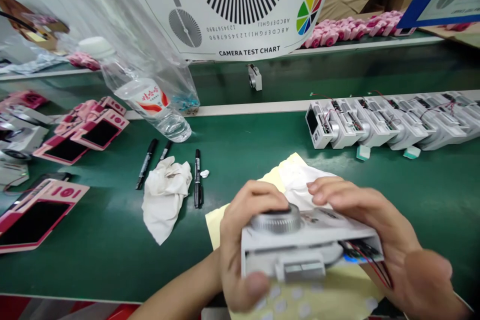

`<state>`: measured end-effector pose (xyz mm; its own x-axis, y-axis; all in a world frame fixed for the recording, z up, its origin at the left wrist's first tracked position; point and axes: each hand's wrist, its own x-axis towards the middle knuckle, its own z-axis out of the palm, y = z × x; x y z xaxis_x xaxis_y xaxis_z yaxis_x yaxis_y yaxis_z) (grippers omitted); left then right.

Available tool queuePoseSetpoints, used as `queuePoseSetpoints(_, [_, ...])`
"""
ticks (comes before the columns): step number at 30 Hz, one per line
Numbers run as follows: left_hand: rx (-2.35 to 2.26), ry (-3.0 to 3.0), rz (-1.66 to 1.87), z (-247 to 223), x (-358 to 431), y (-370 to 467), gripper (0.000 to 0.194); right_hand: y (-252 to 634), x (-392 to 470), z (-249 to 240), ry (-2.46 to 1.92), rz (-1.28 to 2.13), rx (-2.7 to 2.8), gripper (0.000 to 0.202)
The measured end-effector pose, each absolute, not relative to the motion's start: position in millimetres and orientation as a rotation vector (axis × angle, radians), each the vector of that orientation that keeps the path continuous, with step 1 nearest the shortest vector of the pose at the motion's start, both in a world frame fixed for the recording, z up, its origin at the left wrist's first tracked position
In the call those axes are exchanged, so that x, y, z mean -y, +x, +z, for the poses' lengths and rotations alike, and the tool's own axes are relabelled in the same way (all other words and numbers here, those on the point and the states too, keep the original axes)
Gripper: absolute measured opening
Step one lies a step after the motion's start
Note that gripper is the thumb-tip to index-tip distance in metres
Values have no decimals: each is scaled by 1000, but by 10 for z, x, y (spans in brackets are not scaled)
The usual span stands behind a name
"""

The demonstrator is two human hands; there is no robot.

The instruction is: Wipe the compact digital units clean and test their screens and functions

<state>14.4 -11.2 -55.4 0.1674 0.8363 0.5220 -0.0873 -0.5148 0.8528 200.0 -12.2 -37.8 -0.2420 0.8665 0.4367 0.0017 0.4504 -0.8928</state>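
A white toy camera (315,240) with an opened casing is held up between my two hands, blurred by motion. My left hand (243,240) grips its left end, fingers over the top by the ribbed silver dial (277,217). At the other end, my right hand (390,230) wraps around the body, thumb toward me. Red and black wires (369,260) hang out of the casing's right side. Beneath lie yellow paper (322,295) with small pale spots and a white cloth (300,177).
White camera bodies (375,125) with exposed wiring line the right. Pink cameras (90,135) stand at left. A tilted water bottle (150,100), black markers (198,180) and a crumpled white cloth (165,197) lie nearer. A camera test chart (240,35) hangs ahead over the green bench (240,145).
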Motion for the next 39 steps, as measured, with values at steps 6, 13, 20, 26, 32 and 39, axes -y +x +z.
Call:
queuePoseSetpoints(6, [-925, 560, 1453, -532, -205, 127, 35, 2081, -276, -502, -837, 1256, 1038, 24])
queuePoseSetpoints(13, [-927, 247, 1416, -531, -392, 69, 22, 1998, -357, -662, -1481, 806, 2262, 24])
queuePoseSetpoints(20, [-942, 1150, 1622, -671, -250, 68, 40, 2029, -401, -643, -1434, 707, 1951, 11])
queuePoseSetpoints(26, [-853, 2072, 1623, -574, -35, 112, 49, 1991, -339, -577, -907, 918, 1393, 3])
queuePoseSetpoints(32, [-846, 2211, 1642, -501, 11, 121, 49, 1937, -168, -500, -872, 887, 1418, 9])
queuePoseSetpoints(39, [-841, 2169, 1609, -476, 62, 112, 49, 1945, -121, -486, -877, 818, 1441, 8])
